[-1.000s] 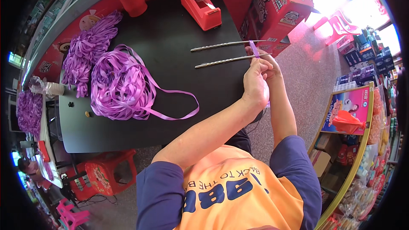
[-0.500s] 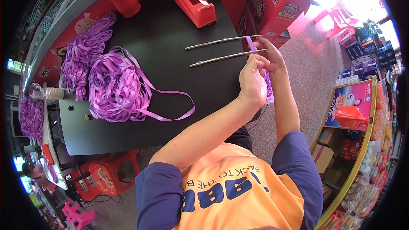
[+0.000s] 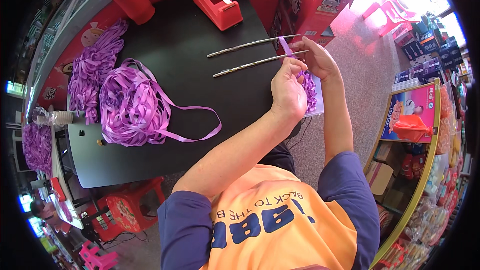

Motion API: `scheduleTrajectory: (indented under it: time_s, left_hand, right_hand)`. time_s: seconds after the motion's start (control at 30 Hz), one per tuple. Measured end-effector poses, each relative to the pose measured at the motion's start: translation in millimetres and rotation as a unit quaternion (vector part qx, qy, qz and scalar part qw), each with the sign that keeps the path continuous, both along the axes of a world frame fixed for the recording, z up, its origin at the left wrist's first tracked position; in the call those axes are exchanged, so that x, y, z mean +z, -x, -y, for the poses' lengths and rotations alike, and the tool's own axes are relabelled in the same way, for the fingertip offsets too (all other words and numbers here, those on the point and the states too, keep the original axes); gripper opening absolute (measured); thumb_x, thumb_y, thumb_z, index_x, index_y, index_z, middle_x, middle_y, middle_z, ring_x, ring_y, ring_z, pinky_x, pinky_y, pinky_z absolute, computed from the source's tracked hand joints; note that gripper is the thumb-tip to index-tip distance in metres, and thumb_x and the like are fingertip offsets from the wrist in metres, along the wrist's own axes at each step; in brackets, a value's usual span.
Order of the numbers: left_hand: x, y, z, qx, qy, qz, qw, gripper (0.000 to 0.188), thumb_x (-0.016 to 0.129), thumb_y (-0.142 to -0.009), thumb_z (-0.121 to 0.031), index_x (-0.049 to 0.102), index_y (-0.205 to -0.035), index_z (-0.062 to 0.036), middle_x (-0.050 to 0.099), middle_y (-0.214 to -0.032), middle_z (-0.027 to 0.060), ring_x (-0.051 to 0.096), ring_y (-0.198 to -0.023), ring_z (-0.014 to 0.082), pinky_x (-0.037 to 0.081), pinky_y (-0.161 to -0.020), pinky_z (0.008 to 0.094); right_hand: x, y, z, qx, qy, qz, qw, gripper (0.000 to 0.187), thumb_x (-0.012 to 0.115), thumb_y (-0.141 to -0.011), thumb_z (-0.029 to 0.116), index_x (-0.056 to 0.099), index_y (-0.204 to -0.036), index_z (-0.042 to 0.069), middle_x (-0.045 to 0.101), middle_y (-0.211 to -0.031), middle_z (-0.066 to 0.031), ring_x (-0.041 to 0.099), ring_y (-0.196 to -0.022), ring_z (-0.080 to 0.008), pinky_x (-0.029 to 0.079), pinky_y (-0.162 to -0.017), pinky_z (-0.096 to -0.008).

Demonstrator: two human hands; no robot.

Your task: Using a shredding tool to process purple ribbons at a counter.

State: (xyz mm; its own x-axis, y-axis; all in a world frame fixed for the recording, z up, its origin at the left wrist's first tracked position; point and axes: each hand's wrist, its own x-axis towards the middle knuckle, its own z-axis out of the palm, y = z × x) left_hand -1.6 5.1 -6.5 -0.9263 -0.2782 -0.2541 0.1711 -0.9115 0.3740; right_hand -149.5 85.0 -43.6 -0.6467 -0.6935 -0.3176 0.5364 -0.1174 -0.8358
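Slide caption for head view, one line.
Left hand and right hand at purple ribbon spanning two metal rods, ribbon pile on black table.

Red tape dispenser: on the black desk, beyond the fingers and to their left. Red cylindrical container: same side, farther off. Red printed carton: beyond the fingers. Pink plastic chair: well to their right. Red floral stool: lower left of them.
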Motion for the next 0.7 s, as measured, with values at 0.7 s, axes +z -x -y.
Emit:
scheduleTrajectory:
  time_s: [0.7]
  left_hand:
    - [1,0,-1,-0.005,0.009,-0.002,1.000,0.003,0.052,-0.076,-0.014,0.055,-0.075,-0.0153,0.054,-0.090,-0.0048,0.043,-0.101,0.0133,0.021,-0.091,0.0337]
  right_hand:
    - [-6,17,-4,0.019,0.022,0.044,0.999,0.016,0.065,-0.084,0.022,0.064,-0.087,0.006,0.064,-0.083,-0.0046,0.061,-0.072,-0.0158,0.050,-0.065,-0.0301]
